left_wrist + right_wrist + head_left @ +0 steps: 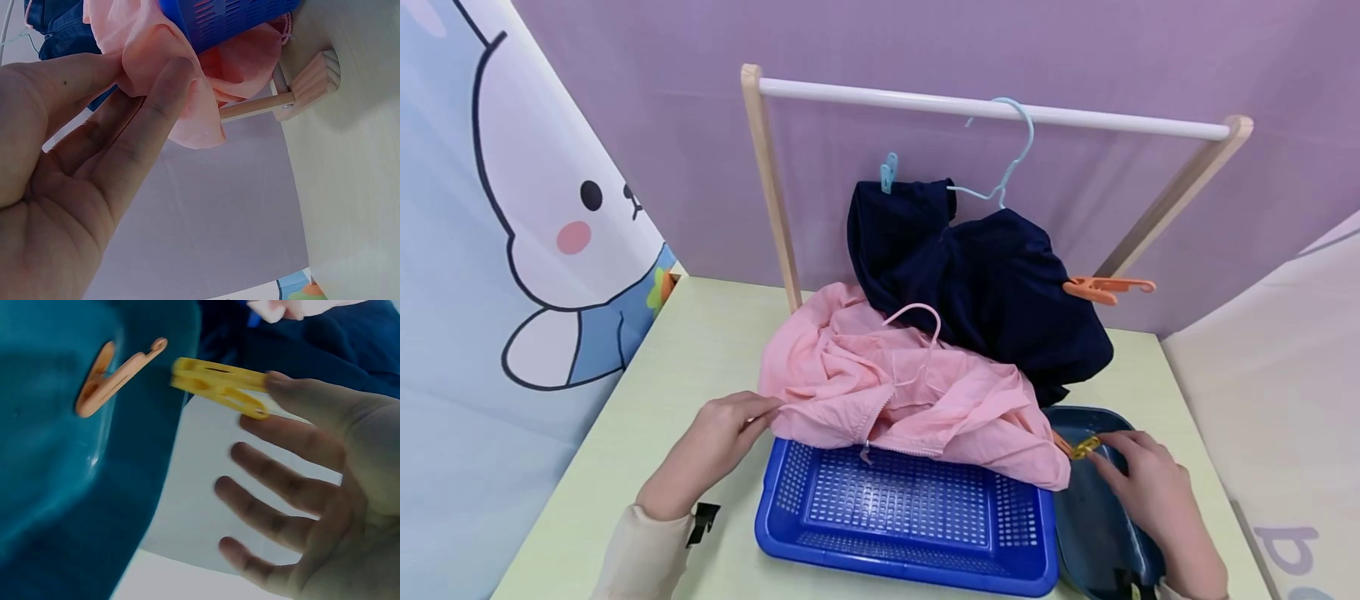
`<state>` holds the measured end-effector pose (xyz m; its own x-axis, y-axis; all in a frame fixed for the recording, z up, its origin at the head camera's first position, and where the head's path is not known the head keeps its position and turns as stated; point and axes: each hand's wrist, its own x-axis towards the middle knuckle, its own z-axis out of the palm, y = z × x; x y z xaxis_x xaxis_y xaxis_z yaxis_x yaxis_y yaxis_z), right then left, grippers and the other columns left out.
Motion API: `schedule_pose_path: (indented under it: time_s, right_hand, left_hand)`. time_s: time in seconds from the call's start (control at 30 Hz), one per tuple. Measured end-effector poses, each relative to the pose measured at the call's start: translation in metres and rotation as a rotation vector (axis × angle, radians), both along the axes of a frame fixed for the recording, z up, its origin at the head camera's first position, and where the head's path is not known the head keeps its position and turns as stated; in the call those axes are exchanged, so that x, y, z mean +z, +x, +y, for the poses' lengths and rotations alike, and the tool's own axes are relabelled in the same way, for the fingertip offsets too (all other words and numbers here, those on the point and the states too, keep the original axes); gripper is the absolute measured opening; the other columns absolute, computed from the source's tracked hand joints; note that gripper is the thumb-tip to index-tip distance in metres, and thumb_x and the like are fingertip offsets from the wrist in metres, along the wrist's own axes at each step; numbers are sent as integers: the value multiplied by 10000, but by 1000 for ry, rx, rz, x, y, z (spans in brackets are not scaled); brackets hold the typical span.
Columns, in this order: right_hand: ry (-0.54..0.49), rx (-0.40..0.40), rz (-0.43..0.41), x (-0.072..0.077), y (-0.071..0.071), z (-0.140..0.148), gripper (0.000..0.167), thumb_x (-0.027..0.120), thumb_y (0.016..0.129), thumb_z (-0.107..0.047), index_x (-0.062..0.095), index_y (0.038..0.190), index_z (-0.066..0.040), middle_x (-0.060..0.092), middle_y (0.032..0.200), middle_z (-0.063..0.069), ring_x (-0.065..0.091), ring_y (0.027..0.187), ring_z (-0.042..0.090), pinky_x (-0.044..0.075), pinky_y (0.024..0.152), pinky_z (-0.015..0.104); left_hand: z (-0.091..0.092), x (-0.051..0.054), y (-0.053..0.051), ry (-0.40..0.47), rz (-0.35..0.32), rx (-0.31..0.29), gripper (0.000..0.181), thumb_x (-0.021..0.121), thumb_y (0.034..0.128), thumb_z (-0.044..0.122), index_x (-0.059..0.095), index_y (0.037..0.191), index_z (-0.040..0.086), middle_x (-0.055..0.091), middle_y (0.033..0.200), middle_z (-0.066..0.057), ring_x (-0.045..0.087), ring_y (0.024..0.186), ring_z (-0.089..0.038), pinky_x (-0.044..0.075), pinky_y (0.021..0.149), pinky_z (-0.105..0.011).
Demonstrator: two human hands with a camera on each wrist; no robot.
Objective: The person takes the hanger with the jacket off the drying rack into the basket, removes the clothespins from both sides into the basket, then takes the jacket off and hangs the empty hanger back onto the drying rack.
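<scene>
A pink zip-up jacket (850, 367) with a pink hanger (935, 321) in it lies over the back of the blue basket (910, 567). My left hand (718, 442) pinches the jacket's left edge between thumb and fingers, as the left wrist view shows. Over the dark teal tray (1090, 525), my right hand (1150, 483) holds a yellow clothespin (219, 384) between thumb and index finger, its other fingers spread. An orange clothespin (109, 381) is at the tray beside it. Cloth folds hide most of the pink hanger.
Behind, a navy garment (977, 275) hangs by a light blue hanger (1026, 137) from the rack's white rod (880, 98). A light blue clothespin (888, 173) and another orange clothespin (1101, 289) grip its two sides. A purple backdrop (647, 142) stands behind the rack.
</scene>
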<state>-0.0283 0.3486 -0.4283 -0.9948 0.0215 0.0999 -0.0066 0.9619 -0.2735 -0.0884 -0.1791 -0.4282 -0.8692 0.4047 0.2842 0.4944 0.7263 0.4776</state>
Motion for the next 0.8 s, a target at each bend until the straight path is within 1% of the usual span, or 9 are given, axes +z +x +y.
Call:
schedule_pose_path:
  time_s: [0.13, 0.17, 0.23, 0.3, 0.63, 0.8]
  right_hand:
    - [87, -12, -226, -5, -3, 4, 333, 725, 917, -228, 692, 1104, 45, 616, 1095, 306, 586, 987, 508, 448, 719, 749]
    - [101, -12, -261, -6, -4, 4, 335, 719, 922, -235, 692, 1105, 44, 617, 1090, 304, 590, 986, 505, 447, 720, 752]
    - [121, -8, -301, -7, -5, 4, 331, 714, 926, -243, 691, 1099, 39, 619, 1076, 299, 597, 981, 497, 448, 722, 755]
    - [133, -5, -317, -7, -5, 4, 324, 717, 924, -241, 691, 1094, 33, 621, 1064, 294, 604, 971, 489, 455, 717, 752]
    - [147, -4, -326, -10, -4, 3, 325, 714, 924, -219, 676, 1126, 32, 616, 1069, 299, 604, 974, 498, 459, 709, 746]
    - [144, 1, -327, -11, -4, 2, 306, 717, 916, -195, 675, 1124, 26, 610, 1081, 301, 601, 981, 498, 462, 696, 735]
  left_hand:
    - [0, 0, 0, -2, -3, 2, 210, 735, 896, 13, 772, 1098, 53, 737, 998, -45, 704, 911, -198, 597, 768, -368]
    - [0, 0, 0, -2, -4, 2, 211, 736, 896, 14, 771, 1100, 53, 737, 1000, -44, 704, 911, -197, 597, 768, -367]
    - [1, 0, 0, -2, -7, 3, 213, 737, 896, 15, 771, 1103, 54, 737, 1005, -46, 704, 917, -201, 597, 774, -372]
    - [1, 0, 0, -5, -10, 5, 215, 737, 896, 17, 770, 1105, 55, 737, 1010, -48, 704, 922, -205, 596, 780, -376]
    - [0, 1, 0, -2, -7, 1, 212, 738, 896, 18, 771, 1102, 55, 738, 999, -45, 705, 914, -202, 596, 775, -374]
    - [0, 1, 0, -5, -16, 3, 217, 736, 897, 17, 769, 1109, 53, 738, 1008, -50, 705, 923, -209, 595, 784, -379]
